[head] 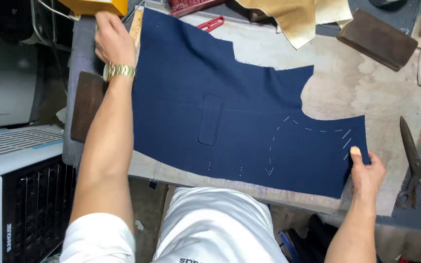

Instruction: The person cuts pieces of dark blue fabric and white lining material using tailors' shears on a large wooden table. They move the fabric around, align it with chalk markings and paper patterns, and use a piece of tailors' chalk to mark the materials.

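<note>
Holding the blue cloth (230, 112) flat on the work table (366, 87), you have one hand at each end of it. Your right hand (369, 173) pinches the cloth's near right corner, thumb on top and fingers tucked under the edge. Your left hand (113, 41), with a gold watch (119, 71) on the wrist, reaches far up to the top left corner of the cloth, close to a wooden ruler (136, 29) and a yellow box (96, 6). You cannot tell if that hand grips anything, since only its back shows.

White chalk marks (313, 134) run in dashes on the right part of the cloth, and a small pocket shape (210, 119) sits in the middle. Big scissors (412, 165) lie on the table just right of your right hand, not touching it. A brown wooden block (377, 39) rests at the far right, well away from the cloth.
</note>
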